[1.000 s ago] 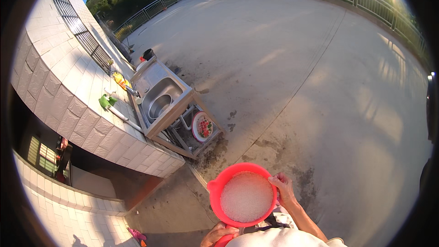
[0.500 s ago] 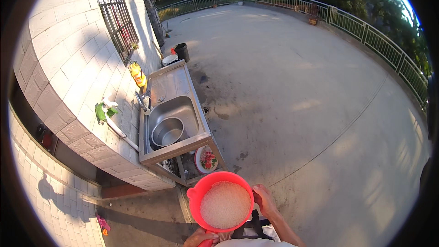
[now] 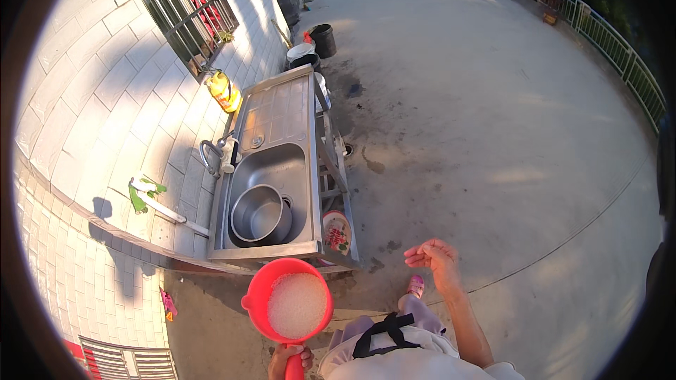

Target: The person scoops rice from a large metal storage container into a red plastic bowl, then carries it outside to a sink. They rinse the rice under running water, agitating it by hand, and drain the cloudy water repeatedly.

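A red plastic scoop [image 3: 258, 309] with a spout and long handle holds white rice grains [image 3: 298, 305]. My left hand [image 3: 279, 362] is closed around its handle, keeping the bowl level just before the sink's near edge. Out to the right, my right hand [image 3: 439, 260] is raised with nothing in it, fingers stretched and thumb apart. A round steel pot [image 3: 260, 214] stands in the basin of the stainless steel sink [image 3: 282, 162], a short way beyond the scoop. No contents show in the pot.
A curved tap [image 3: 208, 157] and a yellow jug [image 3: 224, 91] stand along the tiled wall [image 3: 105, 141]. Under the sink sits a patterned basin [image 3: 336, 219]. Black buckets [image 3: 322, 41] stand beyond the sink. My foot in a pink shoe [image 3: 416, 286] is on the concrete.
My right hand has let go of the scoop's rim and moved right. The scoop, now in my left hand alone, has shifted left. The view has come nearer the sink.
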Available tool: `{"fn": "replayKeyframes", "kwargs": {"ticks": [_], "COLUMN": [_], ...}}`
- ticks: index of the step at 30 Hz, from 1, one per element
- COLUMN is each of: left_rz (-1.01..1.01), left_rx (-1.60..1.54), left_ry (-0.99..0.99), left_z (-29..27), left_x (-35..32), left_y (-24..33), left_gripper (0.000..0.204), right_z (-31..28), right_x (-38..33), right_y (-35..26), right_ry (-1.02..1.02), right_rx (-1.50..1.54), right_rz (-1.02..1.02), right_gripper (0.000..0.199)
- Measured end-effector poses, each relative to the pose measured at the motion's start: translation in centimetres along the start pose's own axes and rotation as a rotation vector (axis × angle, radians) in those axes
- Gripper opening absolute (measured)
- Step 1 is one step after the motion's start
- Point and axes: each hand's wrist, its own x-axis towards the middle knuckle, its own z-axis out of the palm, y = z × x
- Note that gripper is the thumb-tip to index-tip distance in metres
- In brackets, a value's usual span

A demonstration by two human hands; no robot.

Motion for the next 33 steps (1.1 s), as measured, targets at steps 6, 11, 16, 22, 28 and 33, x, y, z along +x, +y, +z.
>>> {"fn": "replayKeyframes", "kwargs": {"ticks": [6, 11, 16, 22, 28, 33], "left_rz": [0.109, 0.145, 0.242, 0.399, 0.451, 0.519], "left_rx": [-0.202, -0.302, -0.362, -0.457, -0.613, -0.755], "left_ry": [0.132, 0.136, 0.161, 0.144, 0.331, 0.502], "left_z": [4.5, 4.6, 3.7, 1.0, 4.5, 8.4], "left_x": [3.5, 7.1, 10.6, 15.7, 17.5, 20.3], "left_y": [1.9, 3.1, 3.1, 0.1, 2.7, 4.5], "left_gripper": [0.016, 0.016, 0.015, 0.014, 0.014, 0.014], "right_z": [-0.8, 7.1, 19.9, 36.0, 52.0, 62.4], "right_x": [10.6, 18.2, 24.1, 27.7, 28.2, 27.1], "right_y": [-3.8, -6.2, -7.9, -6.7, -2.3, 5.3], "right_ry": [-0.129, -0.421, -0.795, -1.307, -1.628, -1.672], "right_rx": [-0.084, -0.170, -0.310, -0.322, -0.417, -0.419], "right_rz": [0.029, -0.013, 0.044, -0.114, -0.320, -0.842], "right_gripper": [0.018, 0.021, 0.024, 0.028, 0.040, 0.049]}}
